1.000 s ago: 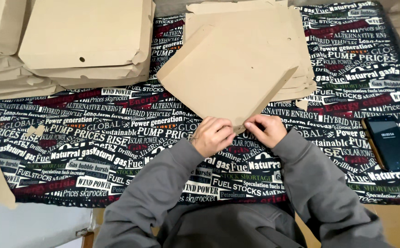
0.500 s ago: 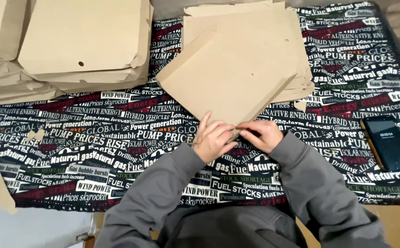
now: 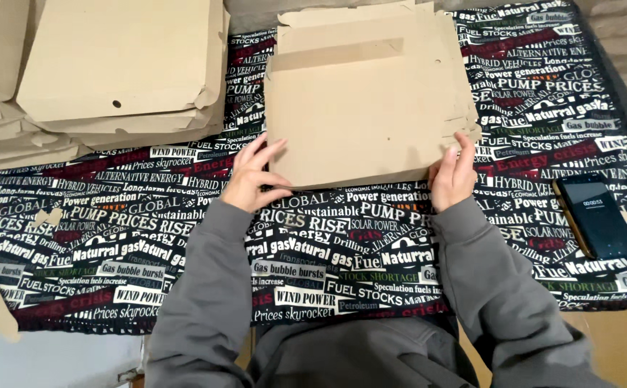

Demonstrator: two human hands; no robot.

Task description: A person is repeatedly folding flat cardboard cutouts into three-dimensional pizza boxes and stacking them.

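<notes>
A moment ago both hands pinched one corner of the tilted cardboard box blank (image 3: 360, 115); now it lies square on the pile, on the print-covered surface (image 3: 371, 244). Left hand (image 3: 252, 176) rests open-fingered at its left edge, right hand (image 3: 451, 176) lightly grips the right corner, beside a phone (image 3: 597, 219)

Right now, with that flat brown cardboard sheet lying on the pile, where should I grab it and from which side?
Take the flat brown cardboard sheet by its two near corners, coming in from the near edge. That edge overhangs the printed cloth, so fingers can probably slip under. The left hand and right hand already sit at those corners.
</notes>
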